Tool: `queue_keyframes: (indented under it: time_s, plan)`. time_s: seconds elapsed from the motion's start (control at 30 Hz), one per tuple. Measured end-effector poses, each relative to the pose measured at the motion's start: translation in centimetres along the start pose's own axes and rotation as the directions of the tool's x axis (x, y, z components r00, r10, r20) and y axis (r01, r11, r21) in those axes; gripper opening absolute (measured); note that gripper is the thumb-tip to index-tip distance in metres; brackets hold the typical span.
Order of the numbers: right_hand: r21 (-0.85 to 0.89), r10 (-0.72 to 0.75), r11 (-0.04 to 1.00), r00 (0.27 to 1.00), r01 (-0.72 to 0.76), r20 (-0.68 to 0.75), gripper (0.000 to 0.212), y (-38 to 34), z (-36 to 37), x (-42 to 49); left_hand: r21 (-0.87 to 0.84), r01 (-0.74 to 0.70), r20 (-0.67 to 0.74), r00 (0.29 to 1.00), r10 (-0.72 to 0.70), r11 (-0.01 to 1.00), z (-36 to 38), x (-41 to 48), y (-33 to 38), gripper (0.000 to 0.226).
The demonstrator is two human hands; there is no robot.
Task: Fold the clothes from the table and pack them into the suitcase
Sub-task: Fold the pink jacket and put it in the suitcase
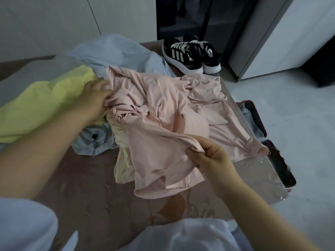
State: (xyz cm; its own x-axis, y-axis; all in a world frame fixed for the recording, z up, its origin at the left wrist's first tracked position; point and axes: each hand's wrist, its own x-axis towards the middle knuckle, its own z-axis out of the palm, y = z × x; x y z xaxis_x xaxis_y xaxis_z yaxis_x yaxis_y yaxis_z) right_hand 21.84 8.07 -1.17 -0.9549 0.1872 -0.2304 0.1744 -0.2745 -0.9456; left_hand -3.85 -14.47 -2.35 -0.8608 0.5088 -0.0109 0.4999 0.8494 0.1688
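A crumpled pale pink garment (163, 113) lies spread over the middle of the table (87, 192). My left hand (94, 100) grips a bunched fold at its left edge. My right hand (210, 156) pinches its near edge between thumb and fingers. A yellow-green garment (45, 105) lies to the left, a light blue one (117, 53) behind, and a cream piece (123, 165) shows from under the pink one. The open suitcase (261, 124) stands on the floor beyond the table's right edge, mostly hidden.
A pair of black and white sneakers (190, 55) sits at the table's far right corner. A dark cabinet opening and a white cupboard stand behind. The table's right edge runs diagonally beside the suitcase. Pale floor lies to the right.
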Motion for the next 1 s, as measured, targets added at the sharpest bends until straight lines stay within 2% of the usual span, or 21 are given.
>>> queue_keyframes:
  time_s: [0.13, 0.2, 0.27, 0.3, 0.33, 0.4, 0.5, 0.53, 0.57, 0.67, 0.7, 0.77, 0.8, 0.83, 0.87, 0.93, 1.0]
  plan:
    - [-0.029, -0.009, 1.000, 0.993, 0.006, -0.116, 0.044, -0.3, -2.9, -0.9, -0.054, -0.174, 0.110, 0.978, 0.179, 0.983, -3.2, 4.1, 0.7, 0.033]
    - [-0.016, -0.011, 1.000, 0.987, 0.008, -0.159, 0.042, -0.3, -4.2, -1.4, -0.085, -0.153, 0.162, 0.973, 0.165, 0.985, -5.1, 6.2, 2.2, 0.017]
    - [0.047, -0.012, 0.999, 0.977, 0.022, -0.211, 0.029, -0.1, -5.7, -1.7, -0.113, -0.154, 0.147, 0.974, 0.170, 0.982, -6.4, 8.7, 4.5, 0.007]
    - [0.099, -0.006, 0.995, 0.972, 0.031, -0.236, 0.023, 0.0, -6.6, -1.8, -0.138, -0.178, 0.114, 0.974, 0.194, 0.974, -6.7, 10.1, 6.2, 0.008]
    - [0.145, 0.005, 0.989, 0.963, 0.035, -0.270, 0.026, 0.3, -7.7, -1.9, -0.167, -0.202, 0.070, 0.974, 0.216, 0.965, -6.8, 11.4, 8.1, 0.005]
    - [0.190, 0.036, 0.981, 0.927, 0.039, -0.373, 0.039, 0.8, -10.1, -1.9, -0.219, -0.267, -0.016, 0.963, 0.270, 0.938, -6.1, 14.1, 12.5, 0.017]
    - [0.194, 0.116, 0.981, 0.823, -0.007, -0.556, 0.019, 2.0, -14.2, -1.0, -0.308, -0.314, -0.071, 0.949, 0.308, 0.898, -3.4, 17.6, 19.2, 0.030]
    - [0.179, 0.133, 0.983, 0.784, -0.028, -0.606, 0.022, 2.3, -15.3, -0.5, -0.319, -0.311, -0.081, 0.950, 0.301, 0.895, -2.2, 18.6, 21.2, 0.031]
    - [0.146, 0.141, 0.988, 0.743, -0.059, -0.654, 0.026, 2.9, -16.5, 0.1, -0.293, -0.296, -0.095, 0.955, 0.281, 0.909, -0.8, 19.5, 22.8, 0.033]
    - [-0.024, 0.102, 0.982, 0.629, -0.189, -0.771, 0.021, 4.0, -19.6, 1.6, -0.011, -0.242, -0.030, 0.970, 0.242, 0.970, 3.4, 20.9, 25.9, 0.041]
    - [-0.084, 0.087, 0.965, 0.605, -0.250, -0.792, 0.021, 4.4, -20.4, 2.0, 0.051, -0.238, 0.026, 0.971, 0.237, 0.970, 4.6, 20.8, 26.2, 0.046]
    - [-0.167, 0.088, 0.915, 0.586, -0.367, -0.806, 0.037, 4.5, -21.1, 2.4, 0.092, -0.253, 0.097, 0.965, 0.244, 0.963, 6.7, 20.4, 25.8, 0.049]
    - [-0.236, 0.066, 0.879, 0.595, -0.415, -0.801, 0.048, 4.4, -20.8, 2.4, 0.091, -0.274, 0.101, 0.959, 0.265, 0.958, 7.3, 20.1, 25.1, 0.046]
    - [-0.372, -0.018, 0.821, 0.630, -0.434, -0.776, 0.057, 4.2, -20.3, 2.2, 0.074, -0.298, 0.094, 0.952, 0.291, 0.952, 7.6, 19.7, 24.4, 0.042]
    - [-0.548, -0.146, 0.735, 0.696, -0.399, -0.703, 0.061, 3.9, -19.4, 1.9, 0.039, -0.328, 0.068, 0.943, 0.325, 0.944, 7.8, 19.1, 23.6, 0.037]
    - [-0.813, -0.337, 0.551, 0.842, -0.186, -0.421, 0.057, 3.9, -17.1, 1.3, -0.069, -0.398, -0.037, 0.917, 0.397, 0.915, 7.9, 17.7, 21.8, 0.027]
    - [-0.898, -0.359, 0.439, 0.917, -0.001, -0.176, 0.053, 4.1, -14.9, 0.9, -0.189, -0.430, -0.092, 0.903, 0.420, 0.883, 7.6, 15.3, 20.4, 0.031]
